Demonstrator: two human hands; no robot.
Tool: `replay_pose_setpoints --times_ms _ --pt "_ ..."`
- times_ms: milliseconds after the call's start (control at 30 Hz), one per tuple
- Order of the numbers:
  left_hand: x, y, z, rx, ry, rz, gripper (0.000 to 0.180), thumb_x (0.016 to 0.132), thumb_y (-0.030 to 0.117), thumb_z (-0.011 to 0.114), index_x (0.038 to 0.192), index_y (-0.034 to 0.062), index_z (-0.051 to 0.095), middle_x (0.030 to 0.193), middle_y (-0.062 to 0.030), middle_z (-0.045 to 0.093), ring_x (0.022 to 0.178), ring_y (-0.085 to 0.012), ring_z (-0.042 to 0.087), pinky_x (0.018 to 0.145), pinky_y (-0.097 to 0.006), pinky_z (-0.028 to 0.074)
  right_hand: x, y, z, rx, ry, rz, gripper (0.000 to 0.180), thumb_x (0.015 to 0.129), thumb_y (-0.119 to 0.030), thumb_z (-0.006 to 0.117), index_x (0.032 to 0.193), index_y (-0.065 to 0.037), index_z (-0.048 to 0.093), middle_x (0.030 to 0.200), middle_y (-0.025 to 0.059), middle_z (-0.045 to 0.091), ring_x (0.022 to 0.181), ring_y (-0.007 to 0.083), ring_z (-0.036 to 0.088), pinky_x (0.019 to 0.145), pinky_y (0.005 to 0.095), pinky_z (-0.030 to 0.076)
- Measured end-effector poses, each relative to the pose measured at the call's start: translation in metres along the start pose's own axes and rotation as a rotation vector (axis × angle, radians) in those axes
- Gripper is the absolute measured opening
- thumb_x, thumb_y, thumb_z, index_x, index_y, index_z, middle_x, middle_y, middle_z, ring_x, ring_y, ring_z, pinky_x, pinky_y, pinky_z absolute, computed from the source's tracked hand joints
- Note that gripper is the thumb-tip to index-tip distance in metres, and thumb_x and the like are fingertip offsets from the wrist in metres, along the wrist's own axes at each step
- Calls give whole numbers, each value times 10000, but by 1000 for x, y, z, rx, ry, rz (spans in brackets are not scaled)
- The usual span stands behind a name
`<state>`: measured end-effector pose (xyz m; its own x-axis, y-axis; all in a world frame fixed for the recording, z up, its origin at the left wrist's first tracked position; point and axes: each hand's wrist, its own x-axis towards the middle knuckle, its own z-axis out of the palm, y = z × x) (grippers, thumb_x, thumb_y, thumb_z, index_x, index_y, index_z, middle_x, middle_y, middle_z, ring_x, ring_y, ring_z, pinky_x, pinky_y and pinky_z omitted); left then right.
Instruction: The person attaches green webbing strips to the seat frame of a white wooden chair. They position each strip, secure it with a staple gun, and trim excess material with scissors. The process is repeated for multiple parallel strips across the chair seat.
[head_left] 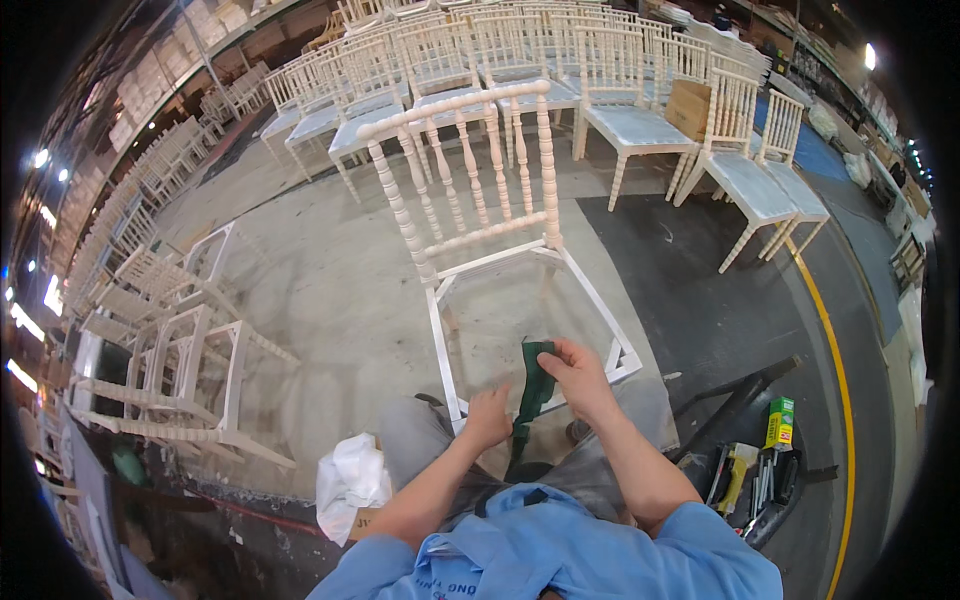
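A white wooden chair frame (478,247) with turned spindles and an open seat stands right before me, its seat rails around bare floor. Between thumb and fingers of my right hand (578,378) I grip the upper end of a dark green flexible strip (535,385), perhaps abrasive cloth. The strip hangs down in front of the chair's front rail towards my lap. Close to its left edge is my left hand (488,416), by the front rail, its fingers curled together. Whether these fingers pinch anything is hidden.
Rows of white chairs (640,125) with pale seats stand ahead. Chair frames (190,370) lie at the left. A white plastic bag (352,485) is beside my left leg. At the right, a black tray (745,520) holds tools and a green-yellow box (780,423).
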<state>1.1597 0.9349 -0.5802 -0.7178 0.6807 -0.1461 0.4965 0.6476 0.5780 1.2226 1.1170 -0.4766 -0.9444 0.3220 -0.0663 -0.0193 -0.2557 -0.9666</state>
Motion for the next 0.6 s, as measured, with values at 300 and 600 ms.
replay_pose_setpoints --times_ms 300,600 --pt "-12 -4 58 391 -247 -9 371 837 161 647 1198 83 606 1123 -154 726 1111 -358 682 1161 -655 268 -23 -13 -6 -56 -86 -20 328 1021 -10 571 1342 -42 509 921 26 684 862 66 605 751 214 465" --pt "-20 28 -16 -1226 183 -163 256 1042 227 619 1205 32 651 1031 -8 695 965 -99 628 913 -290 491 -3 -3 7 -158 -135 -10 327 1012 -15 574 1312 -53 449 863 48 665 761 75 607 664 231 470"
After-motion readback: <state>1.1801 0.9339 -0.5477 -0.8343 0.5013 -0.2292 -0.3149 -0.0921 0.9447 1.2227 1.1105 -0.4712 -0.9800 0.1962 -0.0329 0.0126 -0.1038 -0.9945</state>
